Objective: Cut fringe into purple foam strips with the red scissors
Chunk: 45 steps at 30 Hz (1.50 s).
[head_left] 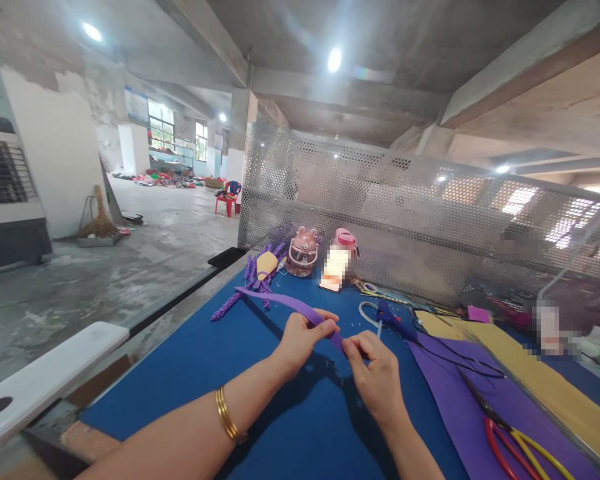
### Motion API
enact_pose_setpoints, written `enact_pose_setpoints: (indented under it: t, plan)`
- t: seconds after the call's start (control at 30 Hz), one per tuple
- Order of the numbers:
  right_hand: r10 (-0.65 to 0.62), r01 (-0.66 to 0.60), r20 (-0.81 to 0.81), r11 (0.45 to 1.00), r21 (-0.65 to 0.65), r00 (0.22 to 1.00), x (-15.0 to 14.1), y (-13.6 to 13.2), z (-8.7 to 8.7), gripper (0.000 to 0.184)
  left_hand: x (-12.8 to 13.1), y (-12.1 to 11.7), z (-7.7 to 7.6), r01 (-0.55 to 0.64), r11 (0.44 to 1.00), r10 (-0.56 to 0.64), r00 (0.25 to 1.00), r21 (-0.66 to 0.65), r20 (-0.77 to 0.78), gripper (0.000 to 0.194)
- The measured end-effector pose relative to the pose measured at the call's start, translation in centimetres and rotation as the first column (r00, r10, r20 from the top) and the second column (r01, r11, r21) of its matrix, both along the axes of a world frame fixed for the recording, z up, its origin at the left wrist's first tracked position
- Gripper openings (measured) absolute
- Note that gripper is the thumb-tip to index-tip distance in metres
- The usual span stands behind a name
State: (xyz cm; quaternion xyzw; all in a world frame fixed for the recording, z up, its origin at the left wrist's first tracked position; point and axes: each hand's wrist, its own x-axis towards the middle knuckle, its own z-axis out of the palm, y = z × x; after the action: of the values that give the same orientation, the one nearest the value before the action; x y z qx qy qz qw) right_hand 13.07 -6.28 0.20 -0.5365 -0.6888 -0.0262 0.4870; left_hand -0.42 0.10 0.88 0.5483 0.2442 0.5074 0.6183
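Observation:
A long purple foam strip [285,302] runs from the left of the blue table [220,373] to both of my hands. My left hand [303,337], with gold bangles on the wrist, is closed on the strip. Just right of it, my right hand [375,373] pinches the strip's near end. Both hands hover just above the table's middle.
A purple foam sheet [460,393] and a yellow sheet [530,373] lie to the right, with red-and-yellow scissors [515,440] on them. A blue glue gun [395,320], purple foam flowers [255,280], a pink toy [303,252] and a pink bottle [341,260] stand before a perforated metal screen [405,213].

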Motion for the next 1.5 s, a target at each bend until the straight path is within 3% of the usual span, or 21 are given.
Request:
enact_pose_setpoints:
  t: [0.13,0.4,0.6,0.77,0.9,1.13,1.23,1.5]
  plan:
    - [0.009,-0.009,0.007,1.0,-0.021,1.0,0.3,-0.2,0.4,0.028,-0.4,0.3,0.5,-0.072,0.997,0.073,0.997,-0.021,0.02,0.028]
    - [0.024,-0.023,0.025,0.998,-0.053,0.999,0.1,-0.1,0.0,0.029,0.0,-0.5,0.5,-0.042,0.999,0.043,0.999,0.029,-0.022,0.025]
    - [0.025,-0.021,0.048,0.997,-0.069,0.999,0.8,-0.1,0.5,0.028,-0.5,0.3,0.9,-0.173,0.984,0.175,0.98,-0.034,0.089,0.025]
    - [0.061,-0.057,0.052,0.994,-0.089,0.997,0.1,-0.1,0.2,0.022,-0.2,-0.1,0.9,-0.124,0.992,0.125,0.991,-0.014,0.04,0.021]
    - [0.054,-0.05,0.052,0.996,-0.07,0.997,-0.1,-0.1,0.0,0.028,0.1,-0.6,0.8,-0.075,0.997,0.075,0.997,0.007,0.037,0.02]
    - [0.024,-0.019,0.076,0.998,-0.066,0.997,0.8,-0.2,0.5,0.026,-0.6,0.4,1.2,-0.166,0.985,0.17,0.976,-0.043,0.134,0.027]
    - [0.018,-0.013,0.094,0.998,-0.063,0.995,0.4,-0.1,0.3,0.021,-0.4,0.2,0.9,-0.15,0.988,0.153,0.982,-0.031,0.112,0.026]
    - [-0.034,0.034,0.156,0.999,0.002,0.987,0.7,-0.2,0.4,0.032,-0.2,-0.1,0.7,-0.11,0.994,0.11,0.988,-0.013,0.111,0.025]
